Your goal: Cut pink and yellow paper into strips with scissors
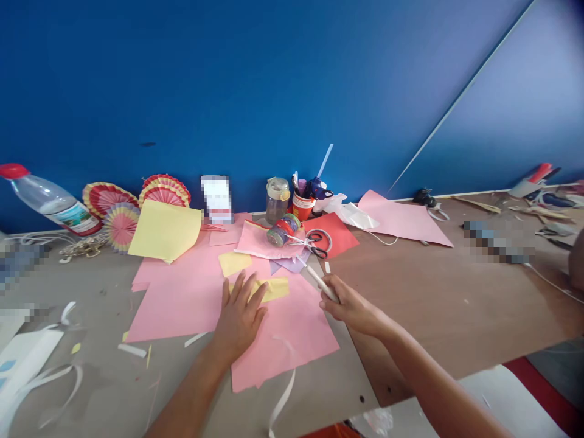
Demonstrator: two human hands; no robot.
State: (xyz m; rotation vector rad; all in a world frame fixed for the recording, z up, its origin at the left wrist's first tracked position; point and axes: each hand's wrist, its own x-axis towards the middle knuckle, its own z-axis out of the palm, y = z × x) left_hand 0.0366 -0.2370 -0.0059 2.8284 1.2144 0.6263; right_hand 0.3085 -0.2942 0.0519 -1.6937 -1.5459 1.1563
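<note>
My left hand [241,313] lies flat with fingers spread, pressing on a yellow paper strip [277,288] over pink paper sheets [182,310]. Between thumb and fingers, my right hand [349,303] grips a slim white utility knife [319,278], its thin tip pointing up and left, over the pink paper's right side. A smaller yellow paper piece [234,264] rests just beyond my left fingers. Past the knife tip are black-handled scissors [318,243], rolls of tape [283,230] and a red paper sheet [337,234].
Along the blue wall stand a tilted bottle [55,204], folded paper fans [121,228], a phone [218,199], a clear jar [277,198] and a red cup of tools [302,207]. A yellow sheet [166,230] leans at left. Pink paper [404,219] lies back right; paper scraps [132,350] lie in front.
</note>
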